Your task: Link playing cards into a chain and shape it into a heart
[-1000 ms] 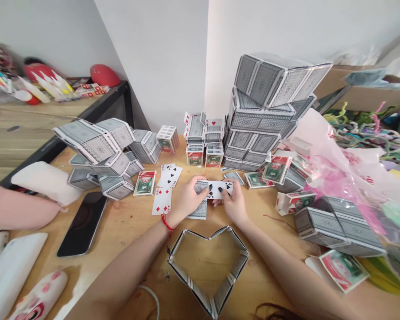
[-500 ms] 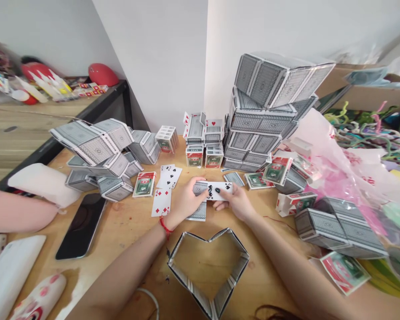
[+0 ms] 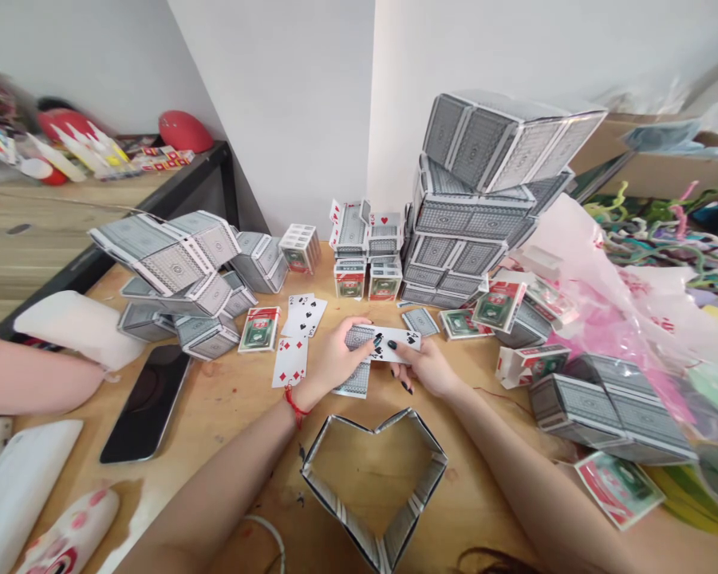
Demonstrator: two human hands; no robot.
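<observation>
My left hand (image 3: 333,359), with a red string at the wrist, grips a grey-backed playing card (image 3: 359,336) and the left end of a face-up spade card (image 3: 400,341). The right end of that spade card is pinched by my right hand (image 3: 431,368), its thumb on top and other fingers curled below. Under my left hand lies another grey-backed card (image 3: 352,384) on the table. Just left of it are a four of diamonds (image 3: 290,363) and overlapping black-suit cards (image 3: 304,316). A heart-shaped frame (image 3: 416,504) of folded cards stands between my forearms.
A tall stack of card-built blocks (image 3: 472,215) rises at the back right, and a lower stack (image 3: 173,255) stands left. Card boxes (image 3: 259,329) and a phone (image 3: 147,402) lie on the table. Plastic bags (image 3: 622,279) crowd the right side.
The spade card has tilted slightly, its right end lower. My right hand's lower fingers have extended downward beneath it. The surrounding stacks have not moved.
</observation>
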